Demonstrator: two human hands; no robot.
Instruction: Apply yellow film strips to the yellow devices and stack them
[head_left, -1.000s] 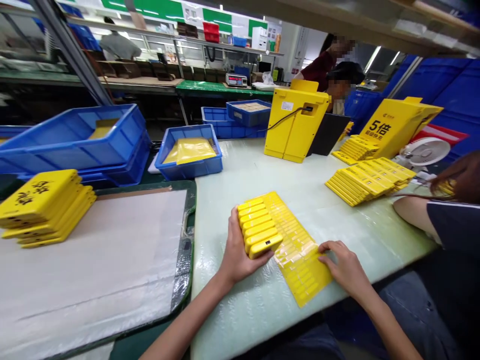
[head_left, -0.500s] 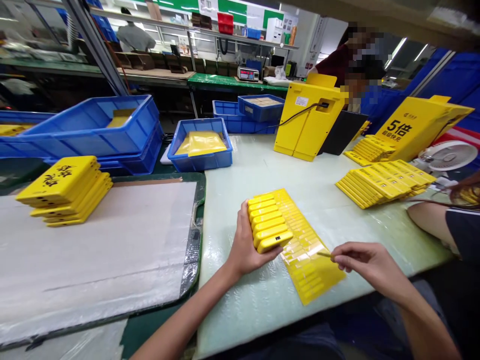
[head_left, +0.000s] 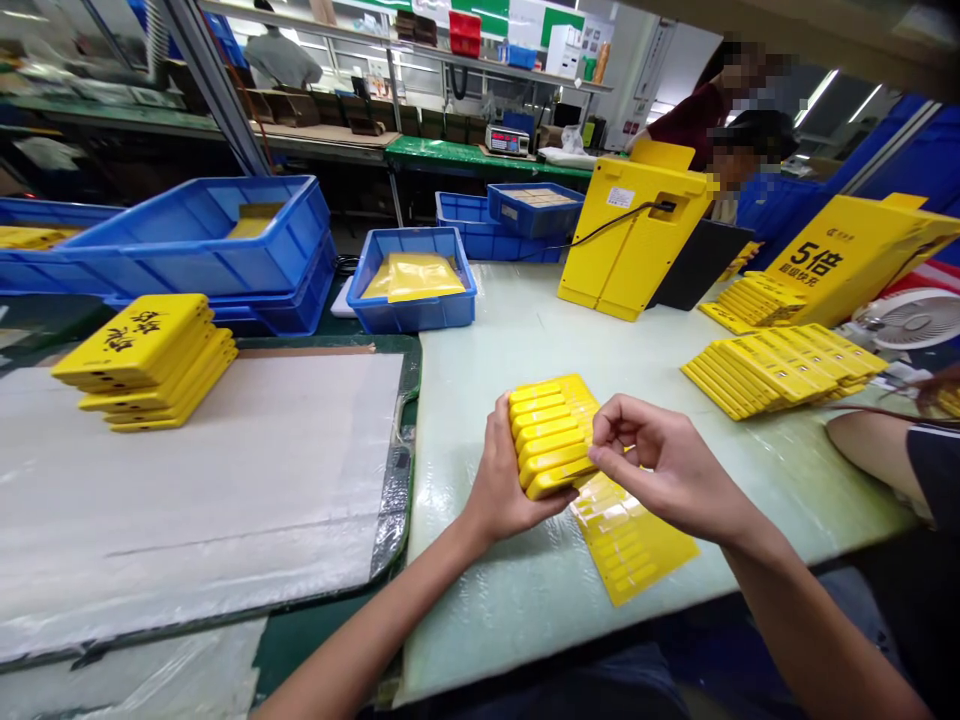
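My left hand point(head_left: 499, 480) is closed around a row of several yellow power banks point(head_left: 551, 425), held tilted above the pale tabletop. My right hand point(head_left: 656, 455) is pinched at the end of the nearest power bank. A thin yellow sticker strip point(head_left: 576, 468) lies between its fingertips and that end, mostly hidden by the fingers. Beneath both hands is a yellow sheet of strip stickers point(head_left: 630, 545), flat on the table and partly covered by the power banks and my right hand.
A stack of power banks point(head_left: 150, 360) stands on the white-topped mat point(head_left: 247, 480) at left. Blue bins point(head_left: 416, 310) line the back. Beyond my right hand lie flat yellow packs point(head_left: 784, 370), a yellow display box point(head_left: 634, 240) and a fan point(head_left: 919, 320). A person's arm point(head_left: 874, 445) rests at right.
My right hand has moved up and left from over the sticker sheet to the nearest power bank, bringing the strip against its end. My left hand keeps its hold; the view has shifted slightly.
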